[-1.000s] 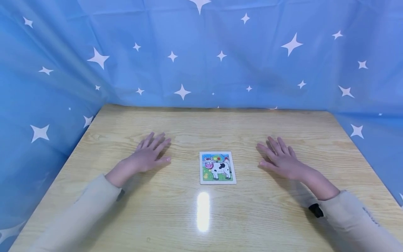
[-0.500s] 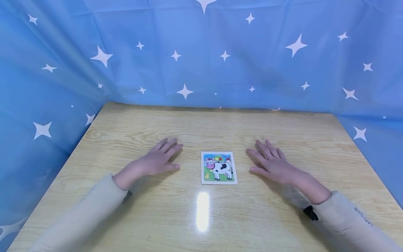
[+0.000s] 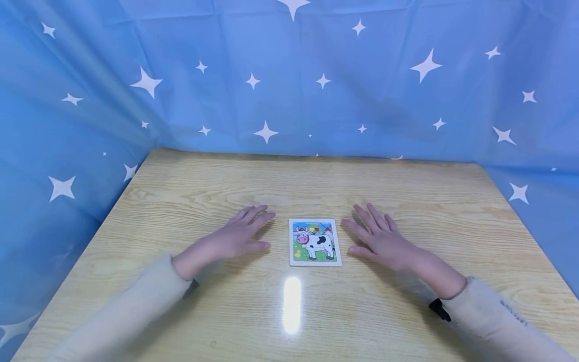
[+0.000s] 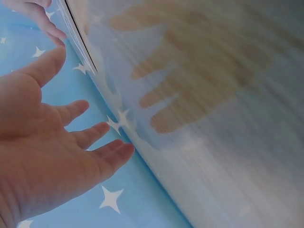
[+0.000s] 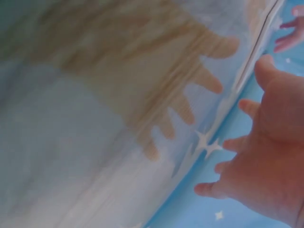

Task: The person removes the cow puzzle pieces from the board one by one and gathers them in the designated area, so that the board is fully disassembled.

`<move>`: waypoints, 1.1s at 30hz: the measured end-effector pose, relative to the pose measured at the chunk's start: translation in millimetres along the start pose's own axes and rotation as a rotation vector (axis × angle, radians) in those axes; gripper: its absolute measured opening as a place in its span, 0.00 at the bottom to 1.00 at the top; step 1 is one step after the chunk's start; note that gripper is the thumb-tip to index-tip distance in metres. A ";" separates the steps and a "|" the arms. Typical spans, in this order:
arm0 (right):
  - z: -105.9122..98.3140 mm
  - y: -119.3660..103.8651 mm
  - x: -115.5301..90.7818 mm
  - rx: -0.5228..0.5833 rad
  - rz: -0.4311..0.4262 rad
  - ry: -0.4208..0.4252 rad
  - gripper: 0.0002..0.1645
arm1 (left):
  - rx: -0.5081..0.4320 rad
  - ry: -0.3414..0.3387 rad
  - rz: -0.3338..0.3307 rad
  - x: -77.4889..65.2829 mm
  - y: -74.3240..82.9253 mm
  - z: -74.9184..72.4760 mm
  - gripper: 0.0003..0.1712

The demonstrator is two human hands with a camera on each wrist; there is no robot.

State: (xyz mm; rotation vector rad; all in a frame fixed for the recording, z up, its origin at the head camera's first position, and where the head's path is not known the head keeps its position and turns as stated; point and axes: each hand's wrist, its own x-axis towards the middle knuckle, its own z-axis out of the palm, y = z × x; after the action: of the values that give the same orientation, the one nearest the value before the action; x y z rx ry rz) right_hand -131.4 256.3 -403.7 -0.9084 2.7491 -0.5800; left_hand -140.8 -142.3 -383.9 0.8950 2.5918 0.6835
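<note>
A small square jigsaw puzzle (image 3: 315, 242) with a white border and a cartoon cow picture lies flat mid-table in the head view. My left hand (image 3: 237, 236) is spread just left of it, fingers extended and holding nothing. On the other side, my right hand (image 3: 382, 242) hovers with its fingers spread, its fingertips a short gap from the puzzle's right edge. Each wrist view shows its own palm, the left hand (image 4: 61, 133) and the right hand (image 5: 270, 142), above the glossy tabletop that mirrors it.
The wood-grain table (image 3: 253, 176) is bordered at the back and sides by a blue curtain (image 3: 289, 75) with white stars. A bright light reflection lies on the table in front of the puzzle. Pale sleeves cover both forearms.
Both hands have moved inward, the left one to the right and the right one to the left, closer to the puzzle. The puzzle stays in place on the table.
</note>
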 end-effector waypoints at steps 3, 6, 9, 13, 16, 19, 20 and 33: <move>1.6 -4.0 0.2 -0.005 -0.018 -0.005 0.41 | -0.008 -0.002 0.009 3.8 2.0 2.8 0.43; -0.3 -10.3 0.3 -0.011 -0.013 -0.029 0.41 | -0.025 0.002 0.027 10.5 -1.8 10.9 0.44; -2.0 -15.8 2.5 -0.029 -0.014 -0.046 0.42 | -0.034 0.021 0.041 18.9 -10.7 21.0 0.45; -2.6 -21.1 7.5 -0.026 -0.036 -0.055 0.42 | -0.020 0.055 0.055 31.1 -25.4 35.5 0.46; -1.0 -23.6 9.9 -0.007 -0.049 -0.066 0.42 | 0.020 0.057 0.071 33.1 -20.8 37.2 0.46; 3.3 -21.7 10.5 0.003 -0.071 -0.059 0.41 | 0.009 0.035 0.077 33.8 -10.8 34.4 0.47; 4.2 -21.7 10.8 0.003 -0.079 -0.052 0.41 | 0.007 0.025 0.077 32.4 -4.6 30.6 0.47; 6.5 -36.3 16.9 -0.009 -0.114 -0.126 0.43 | 0.008 -0.024 0.044 36.5 27.8 19.1 0.44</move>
State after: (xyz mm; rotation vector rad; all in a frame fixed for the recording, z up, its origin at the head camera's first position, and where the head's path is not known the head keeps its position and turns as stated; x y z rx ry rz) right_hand -123.6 217.4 -395.3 -1.0713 2.6040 -0.5105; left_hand -146.4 -93.3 -390.1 0.9599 2.5626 0.6700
